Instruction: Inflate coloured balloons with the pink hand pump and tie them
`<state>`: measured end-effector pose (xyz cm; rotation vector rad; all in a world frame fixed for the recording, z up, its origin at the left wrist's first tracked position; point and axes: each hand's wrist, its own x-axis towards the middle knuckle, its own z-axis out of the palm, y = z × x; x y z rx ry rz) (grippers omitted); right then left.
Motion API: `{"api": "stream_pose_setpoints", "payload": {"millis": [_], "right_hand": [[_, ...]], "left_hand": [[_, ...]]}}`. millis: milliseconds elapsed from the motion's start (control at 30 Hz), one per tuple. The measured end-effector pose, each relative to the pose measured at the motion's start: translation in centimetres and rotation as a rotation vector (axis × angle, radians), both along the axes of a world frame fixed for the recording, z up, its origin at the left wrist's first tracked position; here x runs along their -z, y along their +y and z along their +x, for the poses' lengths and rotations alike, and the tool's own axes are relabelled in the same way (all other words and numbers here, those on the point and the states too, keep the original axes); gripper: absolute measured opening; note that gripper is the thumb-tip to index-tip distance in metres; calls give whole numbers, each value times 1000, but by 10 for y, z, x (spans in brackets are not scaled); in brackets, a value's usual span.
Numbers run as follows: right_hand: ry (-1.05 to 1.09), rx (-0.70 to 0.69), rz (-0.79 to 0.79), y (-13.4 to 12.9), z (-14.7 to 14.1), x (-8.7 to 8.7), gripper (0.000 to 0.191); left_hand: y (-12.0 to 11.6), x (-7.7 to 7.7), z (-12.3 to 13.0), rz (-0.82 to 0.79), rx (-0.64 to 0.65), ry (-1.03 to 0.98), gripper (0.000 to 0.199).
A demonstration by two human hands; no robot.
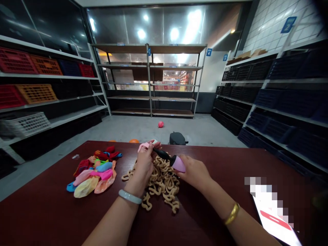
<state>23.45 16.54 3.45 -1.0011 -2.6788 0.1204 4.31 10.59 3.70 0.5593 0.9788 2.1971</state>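
Observation:
My left hand [145,160] pinches the neck of a limp pink balloon [142,146] above the dark red table [51,212]. My right hand [194,172] grips a small pink pump [176,162], whose black nozzle points into the balloon's neck. Under both hands lies a heap of tan chain-like links [161,181]. A pile of flat balloons in several colours [93,171] lies to the left of my left hand.
A white sheet with a red mark [274,215] lies at the table's right edge. On the floor beyond sit a pink ball [160,124], an orange ball [133,140] and a dark bag [177,138]. Shelves with crates line both sides.

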Motion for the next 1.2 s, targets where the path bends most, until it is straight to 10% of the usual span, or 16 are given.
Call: {"api": "stream_pose_setpoints", "payload": {"millis": [700, 1200], "right_hand": [[116, -2, 41, 5, 9, -1, 46], [119, -27, 44, 8, 12, -2, 44]], "left_hand": [[-9, -7, 28, 46, 211, -120, 19], [-6, -1, 27, -125, 121, 43, 31]]}}
